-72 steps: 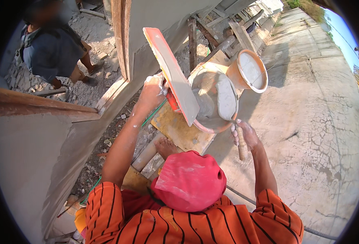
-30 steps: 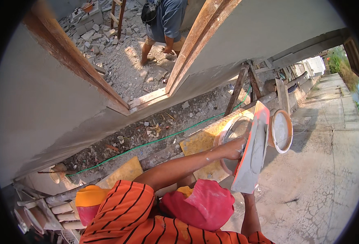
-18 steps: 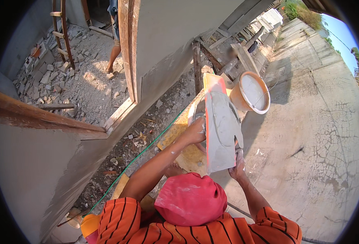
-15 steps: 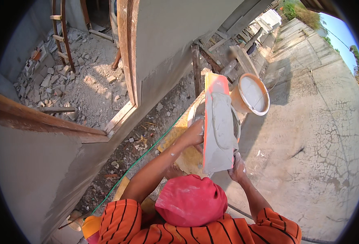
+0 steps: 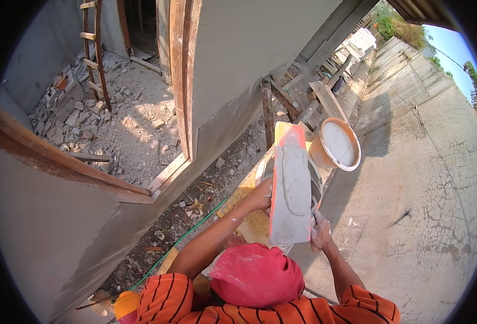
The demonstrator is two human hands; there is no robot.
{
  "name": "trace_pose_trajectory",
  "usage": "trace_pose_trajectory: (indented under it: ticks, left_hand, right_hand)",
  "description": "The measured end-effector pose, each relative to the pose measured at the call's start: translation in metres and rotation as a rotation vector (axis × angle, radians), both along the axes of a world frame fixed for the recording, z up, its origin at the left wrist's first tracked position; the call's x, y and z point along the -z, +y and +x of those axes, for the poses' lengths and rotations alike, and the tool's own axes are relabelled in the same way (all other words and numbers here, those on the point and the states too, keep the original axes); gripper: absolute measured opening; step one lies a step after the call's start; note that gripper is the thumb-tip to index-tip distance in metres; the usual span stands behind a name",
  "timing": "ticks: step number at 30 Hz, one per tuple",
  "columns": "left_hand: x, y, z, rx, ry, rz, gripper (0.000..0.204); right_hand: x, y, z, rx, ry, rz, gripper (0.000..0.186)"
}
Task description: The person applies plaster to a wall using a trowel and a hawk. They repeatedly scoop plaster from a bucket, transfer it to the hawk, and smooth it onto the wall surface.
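A long orange-edged plastering board (image 5: 290, 229) lies across in front of me, loaded with a thick strip of wet grey mortar (image 5: 297, 181). My left hand (image 5: 261, 195) grips the board at its left side, the fingers partly hidden under it. By the near right corner, my right hand (image 5: 319, 232) is closed, smeared with grey. What it grips is mostly covered; a dark, grey-smeared piece with an orange edge shows just above it. Partly hidden beneath the board is a round basin with a pale rim. Beyond stands an orange-brown bucket (image 5: 317, 154) of whitish liquid, its wire handle down.
To the left runs a grey plastered wall (image 5: 233, 48) with a wooden-framed opening (image 5: 178, 81). Rubble (image 5: 76, 116) and a wooden ladder (image 5: 97, 65) show inside. A green hose (image 5: 187, 233) crosses the debris-strewn ground. Planks (image 5: 329, 100) lie beyond the bucket; a cracked concrete surface (image 5: 411, 205) spreads rightward.
The whole view has shifted, so the bucket and the wall opening sit lower. The board, still gripped by my left hand, appears lower and a little shorter. Its mortar looks much the same.
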State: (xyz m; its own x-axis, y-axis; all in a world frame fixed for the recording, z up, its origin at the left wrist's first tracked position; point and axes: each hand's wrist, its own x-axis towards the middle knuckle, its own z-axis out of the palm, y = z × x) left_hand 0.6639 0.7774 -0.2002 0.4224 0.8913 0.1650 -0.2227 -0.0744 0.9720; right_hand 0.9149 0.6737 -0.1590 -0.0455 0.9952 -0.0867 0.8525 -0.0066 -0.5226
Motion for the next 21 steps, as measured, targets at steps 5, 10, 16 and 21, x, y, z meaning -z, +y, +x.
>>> trace_pose_trajectory:
  ticks: [5,10,16,21]
  left_hand:
    - [-0.010,0.007,0.009,-0.098,0.093,0.236,0.053]
    - [-0.085,-0.002,-0.044,-0.320,0.138,0.305,0.046]
    - [-0.141,0.022,-0.076,-0.580,0.254,0.474,0.031]
    - [-0.222,0.003,-0.128,-0.854,0.331,0.447,0.021]
  right_hand:
    - [-0.025,0.025,0.006,-0.301,0.019,-0.030,0.039]
    - [-0.078,0.069,-0.060,-0.461,0.016,-0.031,0.040]
    - [-0.152,0.078,-0.151,-0.677,0.131,0.421,0.041]
    - [-0.195,0.070,-0.216,-0.860,0.211,0.787,0.041]
